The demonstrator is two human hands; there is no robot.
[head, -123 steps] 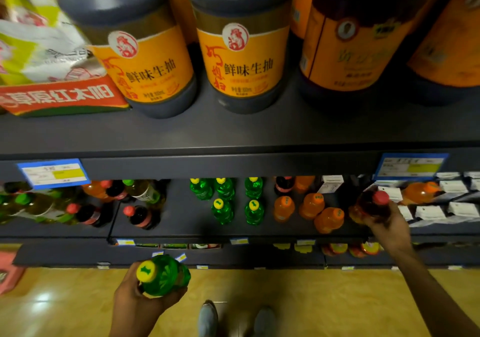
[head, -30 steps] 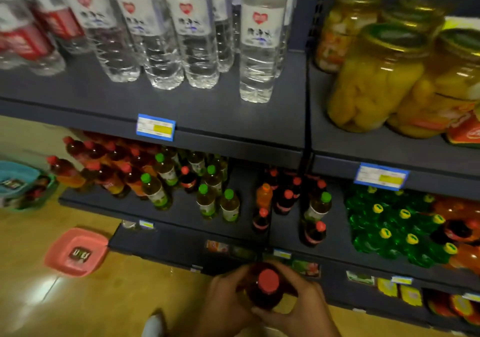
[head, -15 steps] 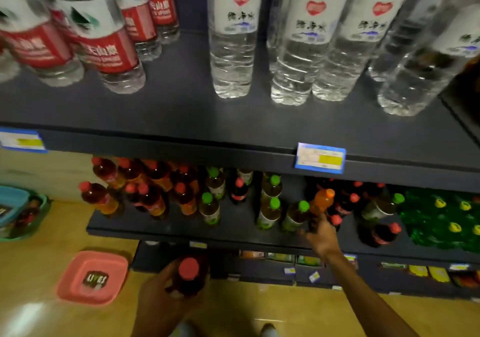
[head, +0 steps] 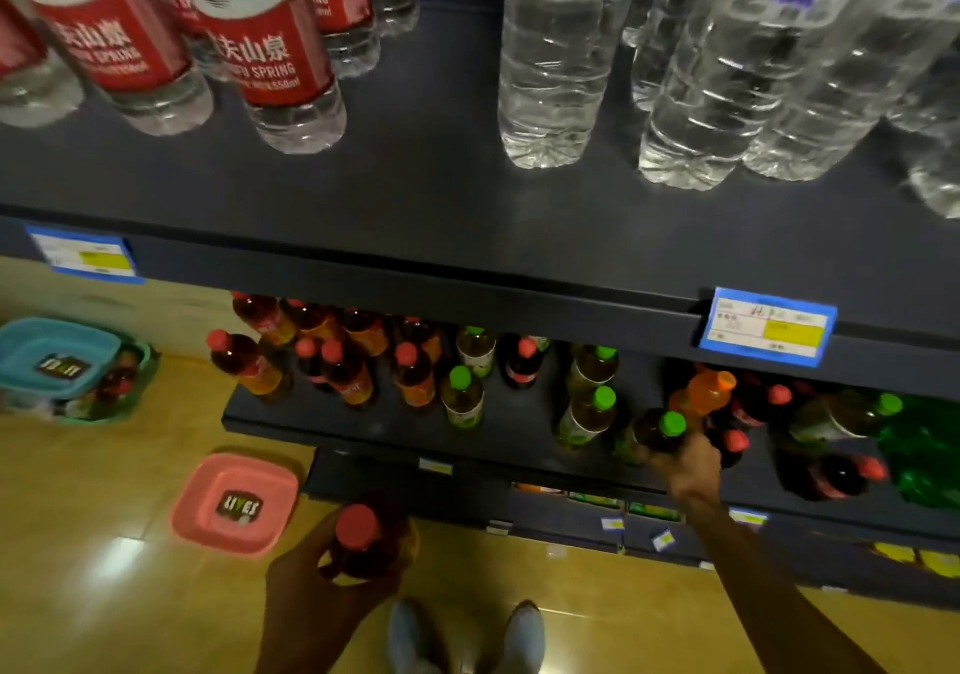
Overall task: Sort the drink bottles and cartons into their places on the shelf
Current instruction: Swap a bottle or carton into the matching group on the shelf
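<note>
Shelf (head: 363, 429) carries mixed drinks: red caps left, green caps middle. Right hand (head: 691, 465) grips the green-capped bottle (head: 660, 432) at the shelf's right. Left hand (head: 311, 569) clasps a red-capped bottle (head: 363, 533) low, near the floor. Advice: lift the green-capped bottle straight up, clearing its neighbours, then set it beside its green-capped fellows.

Bare shelf strip (head: 519, 413) between green-capped bottles (head: 462, 398), upper shelf (head: 467, 289) overhead

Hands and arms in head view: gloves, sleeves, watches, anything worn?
Nothing worn that shows. The left hand and right hand are bare, with no gloves or rings visible. Both forearms are bare up to the frame edge, with no sleeves, watch or bands in view.
</note>
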